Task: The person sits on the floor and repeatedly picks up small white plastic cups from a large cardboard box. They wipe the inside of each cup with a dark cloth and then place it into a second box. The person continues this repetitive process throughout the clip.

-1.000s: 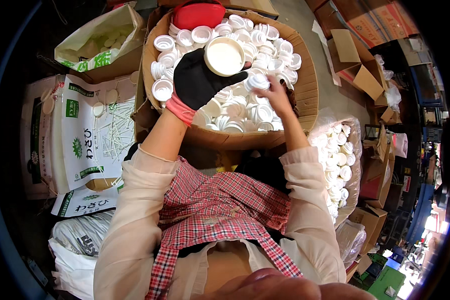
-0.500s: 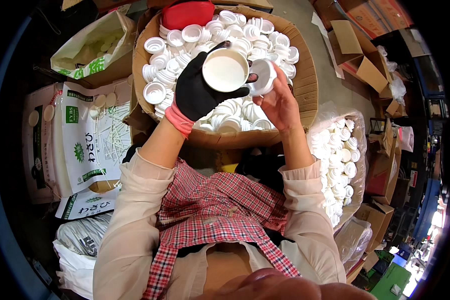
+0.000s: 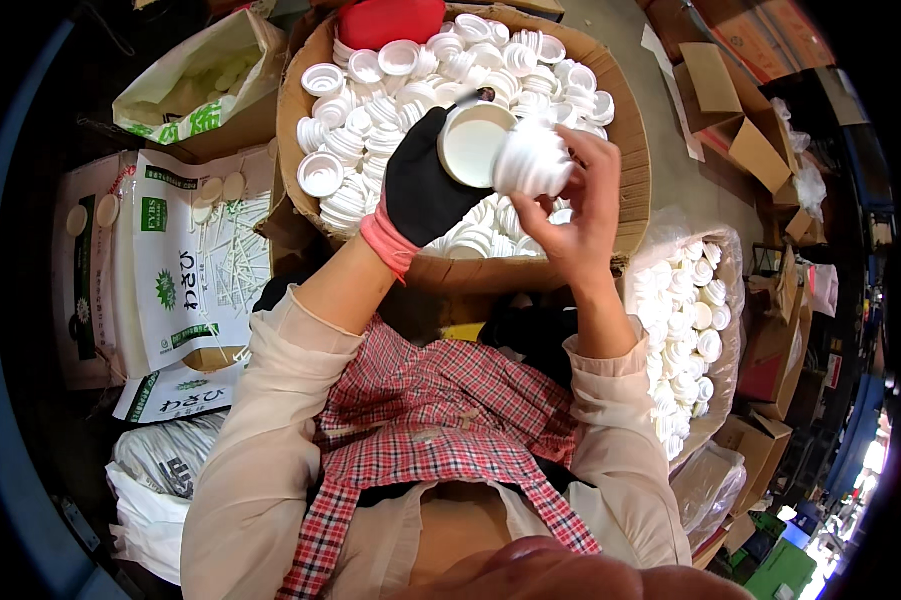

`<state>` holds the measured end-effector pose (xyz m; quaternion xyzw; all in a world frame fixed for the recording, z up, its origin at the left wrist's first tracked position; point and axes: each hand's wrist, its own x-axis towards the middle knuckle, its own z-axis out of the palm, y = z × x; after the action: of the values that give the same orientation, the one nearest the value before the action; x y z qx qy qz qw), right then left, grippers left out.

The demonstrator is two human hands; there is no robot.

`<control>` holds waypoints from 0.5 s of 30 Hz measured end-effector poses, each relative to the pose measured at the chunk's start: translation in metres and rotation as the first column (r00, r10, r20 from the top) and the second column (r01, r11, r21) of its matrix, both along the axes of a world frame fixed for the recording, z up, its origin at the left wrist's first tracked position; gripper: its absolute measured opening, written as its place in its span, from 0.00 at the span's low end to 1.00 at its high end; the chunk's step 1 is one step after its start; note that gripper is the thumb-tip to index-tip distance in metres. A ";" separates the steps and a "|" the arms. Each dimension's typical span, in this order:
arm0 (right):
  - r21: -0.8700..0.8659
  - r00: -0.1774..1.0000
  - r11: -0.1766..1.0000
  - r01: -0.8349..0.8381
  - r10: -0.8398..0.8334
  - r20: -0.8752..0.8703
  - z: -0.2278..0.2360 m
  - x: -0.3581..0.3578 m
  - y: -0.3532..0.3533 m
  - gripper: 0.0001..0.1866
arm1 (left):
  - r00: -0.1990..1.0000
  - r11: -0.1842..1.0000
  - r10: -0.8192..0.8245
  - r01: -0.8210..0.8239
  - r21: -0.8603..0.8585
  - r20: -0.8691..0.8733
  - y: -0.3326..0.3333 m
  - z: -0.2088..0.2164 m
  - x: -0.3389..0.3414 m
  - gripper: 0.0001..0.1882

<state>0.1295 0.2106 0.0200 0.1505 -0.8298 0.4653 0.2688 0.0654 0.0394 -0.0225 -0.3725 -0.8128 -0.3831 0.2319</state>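
I'm looking down into a dim, crowded workroom, a strip of grey floor [image 3: 621,50] showing among its boxes. Nearest to my camera is a checked apron [image 3: 436,455], and beyond it the two hands work over a container. From my end, I'd judge a dropped piece the likeliest trouble: the white ridged piece [image 3: 531,165] seems pinched mostly from its outer side, so a loose thumb or a knock against the round cream dish [image 3: 474,148] could tip it down among its lookalikes. That piece sits to the left of the bare right hand [image 3: 586,210], grasped between thumb and fingers – it is blurred, and I can't tell whether it touches the dish. The dish lies open side up in the black-gloved left hand [image 3: 421,180], which grips it from beneath and beside. Under both hands spreads a big cardboard box [image 3: 511,275] heaped with white caps [image 3: 321,175]. A plastic-lined box [image 3: 731,320] of similar pieces [image 3: 686,345] stands to its right. A red pouch [image 3: 391,22] rests at the far edge – and farther off I see an open carton [image 3: 716,80].
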 end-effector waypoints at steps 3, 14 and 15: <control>0.039 0.998 0.998 0.056 -0.057 0.013 -0.008 -0.004 -0.010 0.33 | 0.999 0.997 -0.046 0.046 0.067 0.002 0.000 0.004 0.004 0.28; 0.150 0.997 0.986 0.076 -0.076 -0.005 -0.008 -0.004 -0.017 0.34 | 0.951 0.905 -0.275 0.206 0.372 0.143 0.001 -0.003 0.002 0.29; 0.152 0.997 0.986 0.072 -0.073 0.003 -0.008 -0.003 -0.017 0.34 | 0.951 0.906 -0.273 0.205 0.369 0.142 0.001 -0.006 0.002 0.29</control>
<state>0.1261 0.1937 0.0121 0.1383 -0.8688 0.3914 0.2700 0.0671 0.0400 -0.0282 -0.3841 -0.6980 -0.5809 0.1667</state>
